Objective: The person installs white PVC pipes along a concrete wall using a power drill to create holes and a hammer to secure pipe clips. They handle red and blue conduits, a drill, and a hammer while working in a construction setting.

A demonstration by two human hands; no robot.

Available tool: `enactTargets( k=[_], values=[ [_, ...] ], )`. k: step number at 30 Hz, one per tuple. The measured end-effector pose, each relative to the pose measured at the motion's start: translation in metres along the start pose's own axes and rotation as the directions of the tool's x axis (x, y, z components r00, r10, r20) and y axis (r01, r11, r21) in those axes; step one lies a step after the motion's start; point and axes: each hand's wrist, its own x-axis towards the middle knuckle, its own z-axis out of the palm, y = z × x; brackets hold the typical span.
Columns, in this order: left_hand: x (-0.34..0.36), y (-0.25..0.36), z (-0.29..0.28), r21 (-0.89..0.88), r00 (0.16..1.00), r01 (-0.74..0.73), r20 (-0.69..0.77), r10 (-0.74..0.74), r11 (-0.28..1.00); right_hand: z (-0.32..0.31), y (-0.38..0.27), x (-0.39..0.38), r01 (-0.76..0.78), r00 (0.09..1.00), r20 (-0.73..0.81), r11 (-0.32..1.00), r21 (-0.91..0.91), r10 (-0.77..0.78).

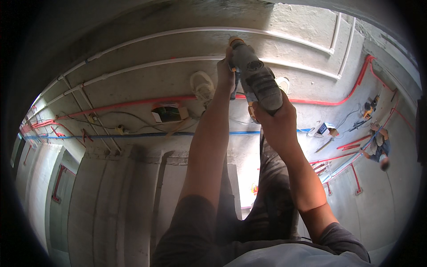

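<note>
A grey-and-black power drill with a thick body (256, 73) is gripped by both my hands, held out at arm's length. My left hand (226, 73) is closed around its front side, near the orange collar. Around the rear handle, my right hand (278, 127) is closed, partly hiding it behind the motor housing. The drill's front end overlaps a white pipe (195, 29) in the view; I cannot tell whether it touches the pipe or the concrete. No bit can be made out. A second white pipe (155, 66) passes behind the drill.
A red pipe (147, 101) and blue pipe (178, 135) run by my feet, near my light shoe (203, 85). An open box (169, 112) stands left, another box (327, 129) right. A co-worker (379, 144) is at far right, near a yellow power tool (370, 108).
</note>
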Motion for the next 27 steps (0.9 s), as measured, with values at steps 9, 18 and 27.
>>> enactTargets(
  k=[9,18,27],
  values=[
    [0.033,-0.011,-0.008,-0.043,0.999,0.036,0.027,-0.035,0.998,0.019,-0.003,0.020,-0.020,1.000,-0.020,1.000,-0.021,0.020],
    [0.035,-0.025,-0.010,-0.164,0.998,-0.016,0.062,0.027,0.986,0.030,0.018,0.015,0.075,0.991,-0.109,0.995,-0.070,-0.082],
    [0.041,-0.021,-0.002,-0.062,0.999,0.026,-0.027,-0.027,0.998,0.027,0.020,0.030,0.115,0.988,-0.097,0.991,-0.067,-0.121]
  ],
)
